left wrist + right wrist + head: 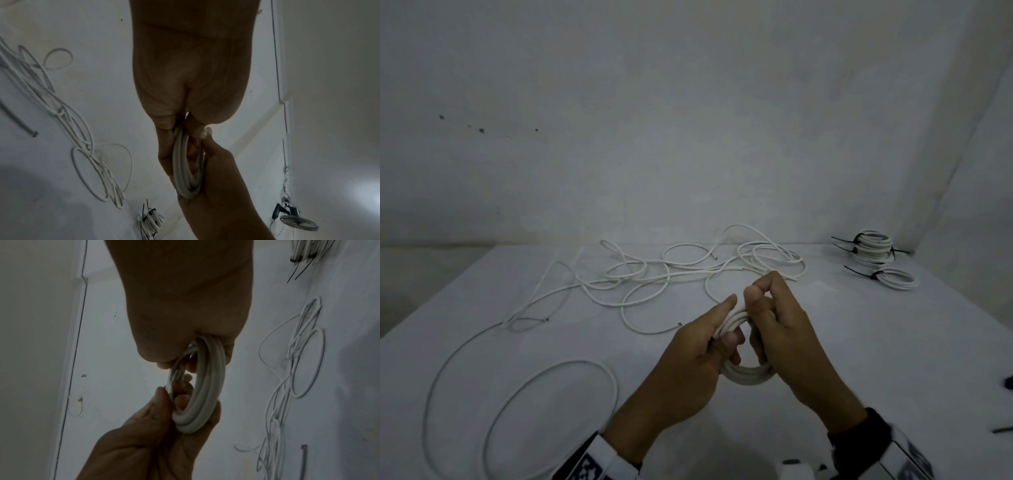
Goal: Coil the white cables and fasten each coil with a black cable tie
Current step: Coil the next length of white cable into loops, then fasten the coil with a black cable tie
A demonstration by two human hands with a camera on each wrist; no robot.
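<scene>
No readable text, label, brand or number is showing in any view. The wrist bands [599, 459] at the bottom of the head view are carrying only black-and-white square marker patterns, not letters.

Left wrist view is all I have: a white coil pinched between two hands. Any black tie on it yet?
Observer: None shows. In the right wrist view the coil is bare white loops.
Operator: Are finished coils nearby?
Observer: Yes, tied coils sit stacked at the table's far right, one more beside them.
Operator: Any cable left?
Observer: Loose cables lie tangled beyond the left hand and right hand.
</scene>
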